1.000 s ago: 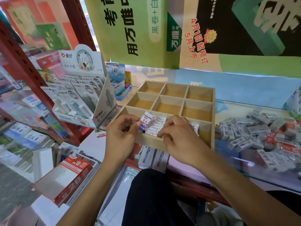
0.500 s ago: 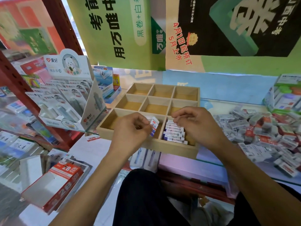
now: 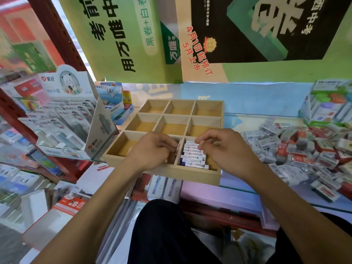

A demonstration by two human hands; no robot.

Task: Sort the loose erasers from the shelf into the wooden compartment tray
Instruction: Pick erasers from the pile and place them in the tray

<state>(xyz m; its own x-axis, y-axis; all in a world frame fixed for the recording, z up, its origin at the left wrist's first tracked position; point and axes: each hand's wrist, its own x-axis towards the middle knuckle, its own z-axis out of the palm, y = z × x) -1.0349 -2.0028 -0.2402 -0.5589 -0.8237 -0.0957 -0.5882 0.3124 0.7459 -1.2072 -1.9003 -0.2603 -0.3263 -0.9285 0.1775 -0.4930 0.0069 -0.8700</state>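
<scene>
1. Wooden compartment tray [image 3: 201,179] sits at centre frame on the shelf, three by three compartments; its near edge overhangs the shelf front.
2. Row of erasers [image 3: 193,156], white sleeves with blue and red print, stands packed in the near right compartment. The six compartments in the middle and far rows show bare wood.
3. Left hand [image 3: 152,151] is over the near middle compartment, fingers curled and pinched together at the divider. A sliver of white shows at the tips; cannot tell if it is a held eraser.
4. Right hand [image 3: 224,147] is over the filled compartment, fingers curled, tips touching the far end of the row.
5. Loose erasers [image 3: 297,149] lie heaped on the shelf at right of frame, apart from the tray.
6. Card display stand [image 3: 74,119] at left of frame, beside the tray.
</scene>
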